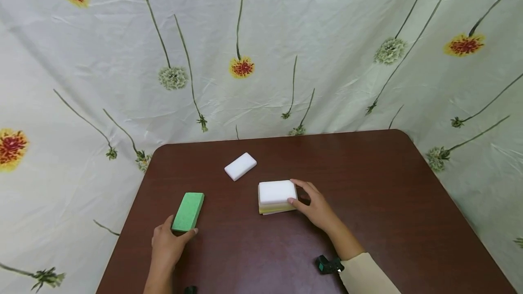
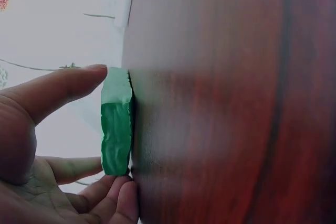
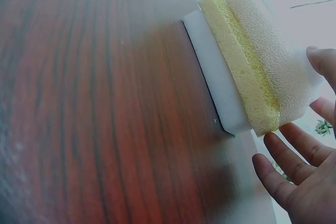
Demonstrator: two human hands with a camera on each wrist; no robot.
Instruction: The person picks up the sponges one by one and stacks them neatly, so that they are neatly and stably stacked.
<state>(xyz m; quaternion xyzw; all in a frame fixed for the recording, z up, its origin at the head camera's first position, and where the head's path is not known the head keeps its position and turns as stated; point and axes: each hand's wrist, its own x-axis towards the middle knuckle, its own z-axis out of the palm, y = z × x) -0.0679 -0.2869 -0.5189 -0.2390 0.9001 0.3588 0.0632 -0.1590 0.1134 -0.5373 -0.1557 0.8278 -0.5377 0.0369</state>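
A flat green sponge (image 1: pixel 189 212) lies on the table at the left. My left hand (image 1: pixel 166 245) holds its near end, thumb at one side and fingers at the other; the left wrist view shows the sponge's green end face (image 2: pixel 116 137) between them. Right of centre is a stack: a white block-shaped sponge (image 1: pixel 278 192) on top, a yellow layer (image 3: pixel 242 66) under it, and a white block (image 3: pixel 218 74) at the bottom. My right hand (image 1: pixel 314 208) pinches the top white sponge at its right end, index finger at the far corner and thumb at the near one.
Another white block-shaped sponge (image 1: pixel 240 166) lies alone farther back, left of the stack. The dark brown table (image 1: pixel 367 185) has rounded far corners. A flower-printed white cloth (image 1: pixel 261 99) hangs behind it. A black wrist device (image 1: pixel 328 265) sits by my right forearm.
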